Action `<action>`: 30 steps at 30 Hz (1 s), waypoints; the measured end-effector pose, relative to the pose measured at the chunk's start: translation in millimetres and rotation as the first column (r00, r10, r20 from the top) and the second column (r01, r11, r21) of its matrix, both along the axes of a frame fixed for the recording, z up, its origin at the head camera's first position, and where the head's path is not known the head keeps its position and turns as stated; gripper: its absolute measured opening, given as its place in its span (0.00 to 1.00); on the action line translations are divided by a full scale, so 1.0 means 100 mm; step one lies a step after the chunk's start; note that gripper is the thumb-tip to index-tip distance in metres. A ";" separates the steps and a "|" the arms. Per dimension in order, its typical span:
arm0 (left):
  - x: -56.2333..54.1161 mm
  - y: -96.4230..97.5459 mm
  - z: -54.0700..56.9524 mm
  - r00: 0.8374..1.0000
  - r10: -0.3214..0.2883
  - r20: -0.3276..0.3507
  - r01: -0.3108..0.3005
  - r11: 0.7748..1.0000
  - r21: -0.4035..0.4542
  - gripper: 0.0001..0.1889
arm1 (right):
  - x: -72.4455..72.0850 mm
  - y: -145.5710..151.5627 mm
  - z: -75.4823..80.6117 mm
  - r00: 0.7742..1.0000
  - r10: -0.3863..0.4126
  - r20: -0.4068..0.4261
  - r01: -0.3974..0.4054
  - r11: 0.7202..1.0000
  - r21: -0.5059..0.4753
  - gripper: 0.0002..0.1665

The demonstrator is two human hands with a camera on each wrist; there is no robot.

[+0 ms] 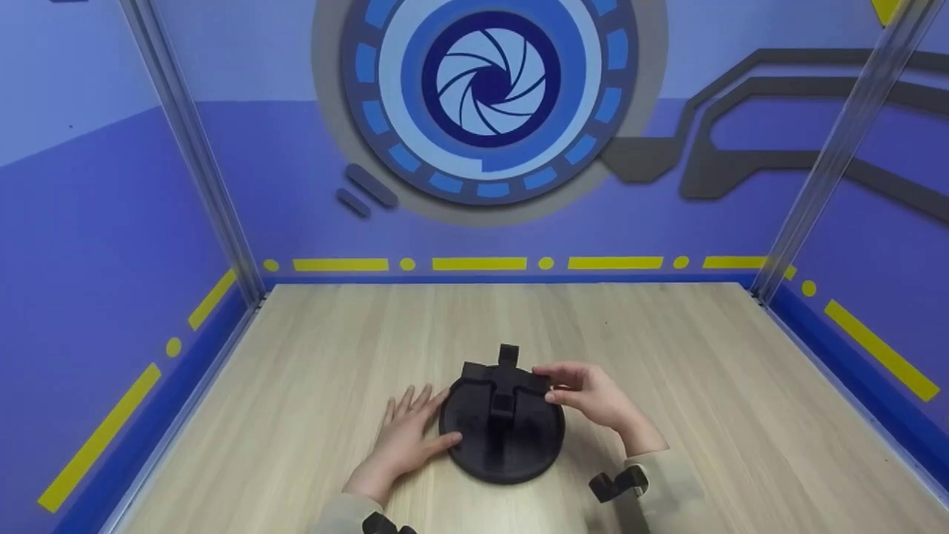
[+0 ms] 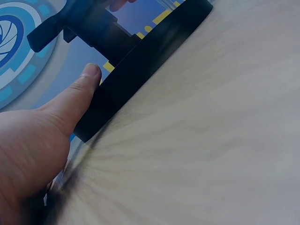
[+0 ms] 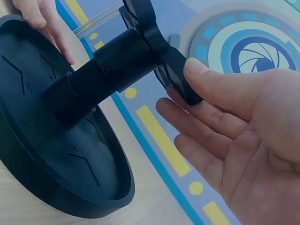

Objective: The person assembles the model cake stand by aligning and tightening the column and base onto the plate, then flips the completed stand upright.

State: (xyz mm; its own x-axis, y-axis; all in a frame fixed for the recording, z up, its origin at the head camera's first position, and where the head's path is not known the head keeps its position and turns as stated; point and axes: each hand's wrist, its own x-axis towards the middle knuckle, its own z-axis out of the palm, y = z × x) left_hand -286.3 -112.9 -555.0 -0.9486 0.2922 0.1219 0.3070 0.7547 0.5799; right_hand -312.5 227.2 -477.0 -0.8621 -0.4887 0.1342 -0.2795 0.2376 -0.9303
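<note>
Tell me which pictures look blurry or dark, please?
Left wrist view: the tabletop is smeared into streaks, and the black stand is so dark that little detail shows; right wrist view: clearer, with small numbers readable on the stand and the right hand fairly sharp; head view: light looks fairly even.

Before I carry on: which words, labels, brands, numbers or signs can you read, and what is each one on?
"33", apparently: sideways on the thick black cylindrical stem, right wrist view.
"30", apparently: inside the round black dish-shaped base, same view.
Other marks on that base: too small or faint to read.
Round blue-and-white emblem on the blue printed wall: no lettering.
No words or brands readable.
</note>
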 end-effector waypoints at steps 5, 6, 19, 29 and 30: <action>0.01 0.00 0.01 1.000 -0.005 -0.016 0.005 1.000 -0.012 0.45 | 0.02 -0.01 0.02 1.000 0.029 0.000 -0.029 1.000 0.002 0.28; 0.01 0.00 0.01 1.000 -0.004 -0.016 0.004 1.000 -0.014 0.45 | 0.03 -0.01 0.03 0.999 0.034 0.000 -0.034 0.999 0.005 0.27; 0.01 0.00 0.01 1.000 -0.007 -0.008 0.007 1.000 0.003 0.46 | 0.10 -0.09 0.11 0.998 0.059 -0.013 -0.058 0.996 0.063 0.29; 0.01 0.00 0.01 1.000 -0.009 -0.012 0.009 1.000 0.007 0.45 | 0.16 -0.20 0.15 0.983 0.044 -0.179 -0.020 0.991 0.135 0.26; 0.01 0.00 0.01 1.000 -0.008 -0.012 0.009 1.000 0.006 0.45 | 0.17 -0.21 0.15 0.981 0.043 -0.190 -0.017 0.991 0.134 0.26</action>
State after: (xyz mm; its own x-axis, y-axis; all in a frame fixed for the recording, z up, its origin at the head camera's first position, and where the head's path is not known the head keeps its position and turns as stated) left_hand -285.0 -112.4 -554.4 -0.9445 0.2995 0.1348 0.3202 0.7486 0.5806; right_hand -295.4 206.1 -461.9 -0.8109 -0.5385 0.2289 -0.4590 0.3429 -0.8196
